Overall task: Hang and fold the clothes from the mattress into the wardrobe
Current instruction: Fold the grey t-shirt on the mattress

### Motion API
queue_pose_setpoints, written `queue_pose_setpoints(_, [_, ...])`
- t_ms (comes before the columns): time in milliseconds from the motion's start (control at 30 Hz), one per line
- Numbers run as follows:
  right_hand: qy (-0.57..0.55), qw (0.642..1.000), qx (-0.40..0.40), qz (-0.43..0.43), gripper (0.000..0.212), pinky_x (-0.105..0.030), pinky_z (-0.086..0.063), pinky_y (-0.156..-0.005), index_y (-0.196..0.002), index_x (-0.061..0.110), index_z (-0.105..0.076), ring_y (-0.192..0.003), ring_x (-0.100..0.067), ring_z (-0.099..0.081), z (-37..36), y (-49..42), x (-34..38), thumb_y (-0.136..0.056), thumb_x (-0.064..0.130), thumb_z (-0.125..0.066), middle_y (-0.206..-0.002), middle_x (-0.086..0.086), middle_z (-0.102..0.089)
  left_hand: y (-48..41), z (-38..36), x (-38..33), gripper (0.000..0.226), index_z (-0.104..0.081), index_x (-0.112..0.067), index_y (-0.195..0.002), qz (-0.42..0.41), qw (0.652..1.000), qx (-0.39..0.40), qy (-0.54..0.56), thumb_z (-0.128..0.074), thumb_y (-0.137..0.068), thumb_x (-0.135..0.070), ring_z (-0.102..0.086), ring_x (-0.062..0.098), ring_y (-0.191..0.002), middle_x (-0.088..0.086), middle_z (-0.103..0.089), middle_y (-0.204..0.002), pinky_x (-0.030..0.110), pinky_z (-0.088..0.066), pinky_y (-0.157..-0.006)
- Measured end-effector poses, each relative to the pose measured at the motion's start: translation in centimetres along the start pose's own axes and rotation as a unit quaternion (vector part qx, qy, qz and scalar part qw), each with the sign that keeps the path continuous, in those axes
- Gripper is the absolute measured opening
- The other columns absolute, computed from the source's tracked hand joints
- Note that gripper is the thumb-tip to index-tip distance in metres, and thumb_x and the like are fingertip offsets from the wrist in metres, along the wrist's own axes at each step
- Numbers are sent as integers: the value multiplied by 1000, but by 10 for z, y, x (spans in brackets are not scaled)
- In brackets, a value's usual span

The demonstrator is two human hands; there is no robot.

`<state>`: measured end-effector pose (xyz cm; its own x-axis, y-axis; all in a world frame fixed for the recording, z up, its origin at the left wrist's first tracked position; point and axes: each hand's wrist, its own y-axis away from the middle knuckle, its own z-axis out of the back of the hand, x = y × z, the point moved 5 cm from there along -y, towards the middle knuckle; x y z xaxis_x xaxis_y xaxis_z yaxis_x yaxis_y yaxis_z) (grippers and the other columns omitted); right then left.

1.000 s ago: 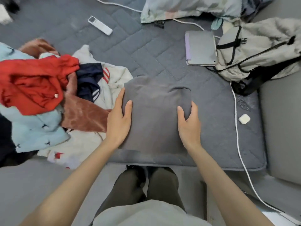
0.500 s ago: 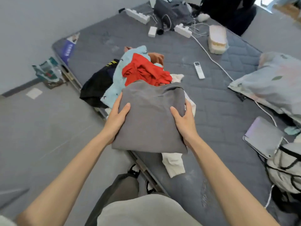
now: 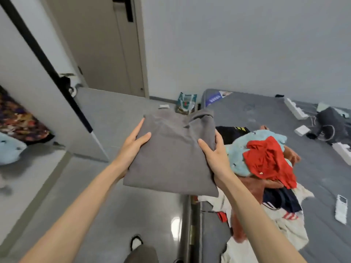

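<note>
Head view shows both hands carrying a grey folded fabric garment (image 3: 171, 156) at chest height, over the pale floor just beside the edge of the dark grey quilted mattress (image 3: 266, 118). The left hand (image 3: 133, 149) grips its left edge and the right hand (image 3: 214, 156) its right edge. Each thumb lies on top, with the fingers tucked beneath as far as I can tell. The bundle's long axis runs away from the person, and its far end is tipped a little to the right. What looks to be the white wardrobe with a black-edged door (image 3: 38, 82) stands open well off to the left, with patterned cloth inside. So the left hand is the nearer one, and I judge the carry must swing left. The heap of red, pale blue and white clothes (image 3: 266, 162) lies on the mattress to the right.
</note>
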<state>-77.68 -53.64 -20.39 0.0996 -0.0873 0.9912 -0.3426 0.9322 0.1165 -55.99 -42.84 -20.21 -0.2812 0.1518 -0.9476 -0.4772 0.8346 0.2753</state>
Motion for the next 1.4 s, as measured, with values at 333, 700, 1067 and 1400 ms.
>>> queue_pose_setpoints(333, [-32, 964, 257, 59, 61, -11, -52, -69, -144, 36, -35, -93, 14, -61, -252, -38, 125, -91, 31, -65, -118, 26, -56, 45, 205, -138, 57, -36, -44, -143, -131, 973, -189, 35, -58, -95, -24, -63, 8, -110, -15, -56, -133, 26, -52, -86])
queue_pose_setpoints(700, [-105, 881, 447, 110, 54, -26, -56, -76, -135, 37, -46, -101, -8, -68, -482, -30, 259, -87, 26, -69, -114, 16, -68, 95, 374, -279, 53, -33, -35, -146, -265, 912, -311, 34, -46, -98, -18, -62, 9, -105, -6, -53, -137, 21, -49, -83])
queue_pose_setpoints(1067, [-158, 789, 582, 119, 52, -32, -55, -77, -135, 24, -50, -99, -21, -68, -689, -59, 400, -86, 10, -64, -121, -3, -67, 87, 502, -418, 52, -35, -26, -147, -365, 837, -408, -11, -45, -98, -15, -62, 5, -101, -7, -57, -130, 16, -49, -74])
queue_pose_setpoints(1400, [-172, 694, 685, 136, 32, -28, -53, -68, -115, 21, -60, -81, -20, -67, -852, -70, 504, -89, 3, -54, -95, -5, -69, 72, 614, -533, 55, -33, -27, -149, -393, 783, -482, -25, -49, -96, -17, -61, 14, -108, -1, -55, -136, 23, -48, -84])
